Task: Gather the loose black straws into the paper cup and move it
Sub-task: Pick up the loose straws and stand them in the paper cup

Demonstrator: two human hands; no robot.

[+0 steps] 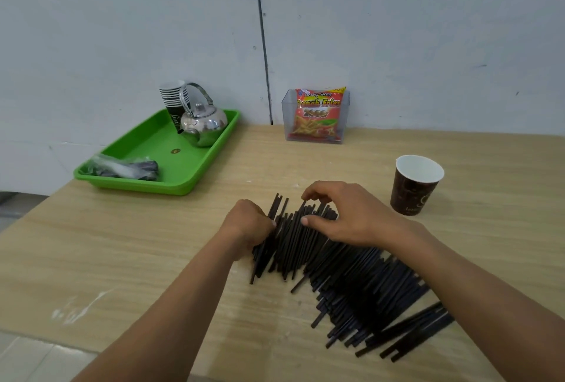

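Black straws (351,274): one loose heap flat on the wooden table (122,259), too many to count, fanning from centre toward near right. Two hands at the heap's far-left end. Left hand (247,225) is a fist curled round a few straws at the left edge. Right hand (345,216) is arched over the top, fingertips and thumb pinching a bunch. One brown paper cup (414,189) stands upright just right of the heap, apart from it, white interior showing. Far left: one green tray (146,149) holding one steel kettle (203,122), one stack of paper cups (172,100) (count unclear) and one plastic bag (125,167), contents unclear. Against the wall: one clear holder (315,134) with one French Fries snack packet (318,109).
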